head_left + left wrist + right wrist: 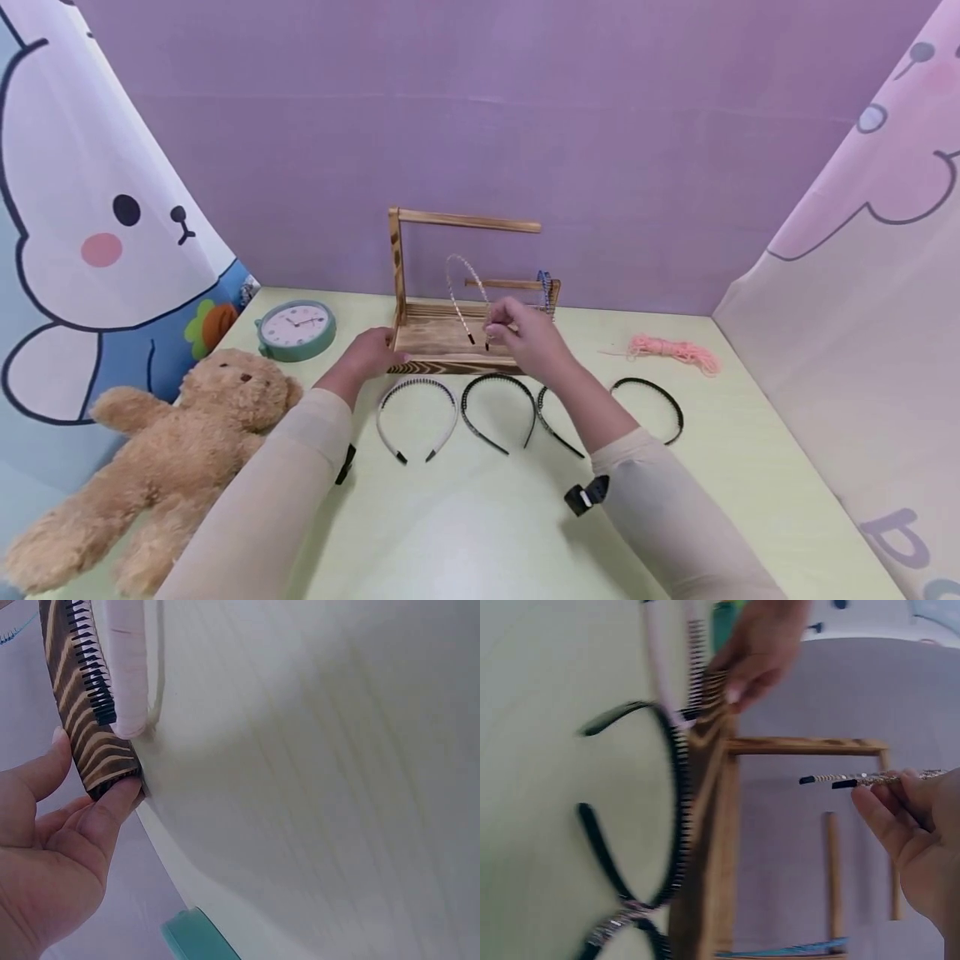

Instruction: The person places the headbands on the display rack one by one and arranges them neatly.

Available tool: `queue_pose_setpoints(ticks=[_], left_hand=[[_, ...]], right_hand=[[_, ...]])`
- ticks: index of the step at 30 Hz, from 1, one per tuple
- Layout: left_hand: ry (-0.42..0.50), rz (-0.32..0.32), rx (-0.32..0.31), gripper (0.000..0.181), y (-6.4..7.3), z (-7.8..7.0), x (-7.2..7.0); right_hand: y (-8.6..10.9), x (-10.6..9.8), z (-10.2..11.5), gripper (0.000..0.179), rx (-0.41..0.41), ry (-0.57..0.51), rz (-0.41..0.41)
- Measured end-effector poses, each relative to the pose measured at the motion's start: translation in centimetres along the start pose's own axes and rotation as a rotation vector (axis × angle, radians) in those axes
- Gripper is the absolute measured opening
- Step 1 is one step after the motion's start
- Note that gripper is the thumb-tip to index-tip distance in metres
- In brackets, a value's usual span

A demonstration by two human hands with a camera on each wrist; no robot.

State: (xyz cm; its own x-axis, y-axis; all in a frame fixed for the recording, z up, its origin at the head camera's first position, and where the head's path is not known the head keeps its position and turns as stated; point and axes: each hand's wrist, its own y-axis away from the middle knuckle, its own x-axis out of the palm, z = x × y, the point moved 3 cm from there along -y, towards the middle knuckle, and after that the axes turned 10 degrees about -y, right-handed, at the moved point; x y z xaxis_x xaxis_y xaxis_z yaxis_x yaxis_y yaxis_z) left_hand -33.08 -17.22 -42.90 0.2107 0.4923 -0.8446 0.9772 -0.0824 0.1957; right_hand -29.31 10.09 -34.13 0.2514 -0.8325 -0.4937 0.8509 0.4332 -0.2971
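My right hand (528,333) pinches a thin, sparkly headband (453,300) near one end, holding it arch-up over the wooden rack (450,367). In the right wrist view the black tips of this headband (885,778) stick out past the fingertips. At the rack's front left corner, my left hand (371,352) grips the wood; the left wrist view shows thumb and fingers on either side of that corner (109,769). A blue headband (543,283) hangs over the short bar at the rack's right end.
Before the rack lie a white headband (417,381) and black ones, among them a middle one (498,376) and a right one (663,390). A teal clock (296,329) and a teddy bear (176,454) are leftward; pink cord (671,350) lies right. A purple wall (480,125) stands behind.
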Motion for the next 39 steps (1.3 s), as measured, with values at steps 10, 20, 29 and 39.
queue_pose_setpoints(ticks=[10,20,29,39], left_hand=[[-0.008,0.001,-0.002,0.065,-0.1,-0.3,0.0],[-0.034,0.0,0.0,0.064,0.1,-0.2,-0.1],[-0.023,-0.002,0.004,0.064,0.2,-0.3,-0.1],[-0.004,0.009,-0.002,0.065,0.0,-0.1,0.0]], right_hand=[[-1.1,1.5,-4.3,0.008,0.055,0.181,-0.139],[-0.4,1.2,-7.6,0.017,0.184,0.202,-0.26],[0.1,0.9,-9.2,0.014,0.217,0.272,-0.3],[-0.1,0.7,-9.2,0.012,0.244,0.348,-0.332]])
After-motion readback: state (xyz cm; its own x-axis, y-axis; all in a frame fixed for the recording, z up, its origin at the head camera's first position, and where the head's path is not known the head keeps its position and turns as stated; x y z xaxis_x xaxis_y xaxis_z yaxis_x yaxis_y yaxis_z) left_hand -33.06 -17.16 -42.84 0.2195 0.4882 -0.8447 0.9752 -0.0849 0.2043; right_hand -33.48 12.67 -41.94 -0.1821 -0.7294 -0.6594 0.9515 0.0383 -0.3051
